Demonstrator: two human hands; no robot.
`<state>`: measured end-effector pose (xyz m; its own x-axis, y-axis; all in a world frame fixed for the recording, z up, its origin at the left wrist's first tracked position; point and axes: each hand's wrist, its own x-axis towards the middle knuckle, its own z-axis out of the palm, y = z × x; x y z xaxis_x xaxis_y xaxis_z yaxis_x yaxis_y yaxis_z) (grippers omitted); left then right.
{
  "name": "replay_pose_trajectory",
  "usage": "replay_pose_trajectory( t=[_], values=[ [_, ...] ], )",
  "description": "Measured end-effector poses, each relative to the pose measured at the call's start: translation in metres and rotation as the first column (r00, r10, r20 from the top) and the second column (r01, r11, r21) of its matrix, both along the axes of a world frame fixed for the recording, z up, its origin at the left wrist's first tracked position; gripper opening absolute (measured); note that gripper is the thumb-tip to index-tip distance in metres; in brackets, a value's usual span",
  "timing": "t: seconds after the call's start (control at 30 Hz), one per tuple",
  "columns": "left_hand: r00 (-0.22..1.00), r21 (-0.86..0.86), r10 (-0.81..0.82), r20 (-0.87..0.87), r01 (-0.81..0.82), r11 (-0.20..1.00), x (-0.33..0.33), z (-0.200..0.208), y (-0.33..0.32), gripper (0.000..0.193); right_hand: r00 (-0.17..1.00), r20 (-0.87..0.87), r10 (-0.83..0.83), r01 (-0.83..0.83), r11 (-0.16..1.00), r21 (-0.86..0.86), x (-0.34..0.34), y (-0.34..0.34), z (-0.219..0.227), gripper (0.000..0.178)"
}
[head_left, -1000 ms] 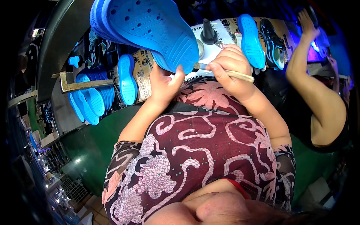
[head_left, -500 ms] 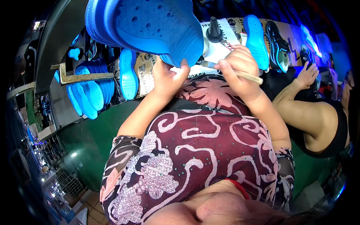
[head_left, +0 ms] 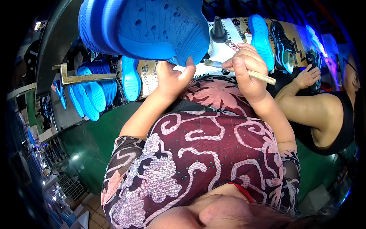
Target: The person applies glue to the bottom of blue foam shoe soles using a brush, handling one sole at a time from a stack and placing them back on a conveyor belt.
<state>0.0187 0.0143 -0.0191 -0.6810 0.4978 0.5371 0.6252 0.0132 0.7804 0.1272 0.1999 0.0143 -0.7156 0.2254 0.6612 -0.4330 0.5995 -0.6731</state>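
My left hand (head_left: pixel 173 80) grips the near end of a blue shoe sole (head_left: pixel 152 32), its thumb on the edge. The sole is raised close to the camera, its face dotted with small holes. More blue layers show along its left side, so it seems to be one of several held together. In my right hand (head_left: pixel 248 72), the fingers are closed around a flat paintbrush (head_left: pixel 263 77) with a pale wooden handle. Its bristles point left, just right of my left thumb and apart from it.
A black cone-shaped nozzle (head_left: pixel 218 30) stands on white paper beyond my hands. Blue soles (head_left: pixel 260 40) and a black sneaker (head_left: pixel 281 45) lie to the right; stacked soles (head_left: pixel 97 84) sit left beside a metal bar (head_left: pixel 89 79). At right, a co-worker's hand (head_left: pixel 308 76) touches a shoe.
The brush has drawn back to the right, away from the sole's edge. The raised soles have shifted and tilted slightly, spreading farther left. The co-worker has leaned further into view.
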Motion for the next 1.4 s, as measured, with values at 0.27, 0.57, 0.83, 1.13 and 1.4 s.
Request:
replay_pose_trajectory(
  t=[0.27, 0.57, 0.83, 1.13, 1.4],
  values=[
    [0.996, 0.149, -0.021, -0.087, 0.034, 0.988, -0.007, 0.011, 0.006, 0.033, 0.994, 0.023, -0.104, 0.103, 0.994, 0.032, 0.016, 0.009, 0.003, 0.027],
    [0.780, 0.228, -0.348, 0.520, 0.266, 0.937, -0.003, 0.135, -0.001, 0.075, 0.961, 0.052, -0.272, 0.276, 0.939, -0.204, 0.052, 0.036, -0.002, 0.036],
    [0.003, 0.242, -0.720, 0.694, 0.941, 0.237, -0.020, 0.213, 0.194, 0.057, 0.836, 0.134, -0.533, 0.549, 0.802, -0.234, 0.091, 0.035, 0.000, 0.025],
    [0.182, 0.689, -0.897, 0.402, 0.585, 0.428, 0.012, 0.300, 0.361, 0.064, 0.844, 0.212, -0.492, 0.536, 0.793, -0.289, 0.097, 0.035, 0.012, 0.027],
    [0.875, -0.245, -0.248, 0.416, 0.370, 0.896, -0.085, 0.105, 0.075, 0.034, 0.903, 0.264, -0.340, 0.430, 0.730, -0.531, 0.082, 0.027, -0.017, 0.030]
  ],
)
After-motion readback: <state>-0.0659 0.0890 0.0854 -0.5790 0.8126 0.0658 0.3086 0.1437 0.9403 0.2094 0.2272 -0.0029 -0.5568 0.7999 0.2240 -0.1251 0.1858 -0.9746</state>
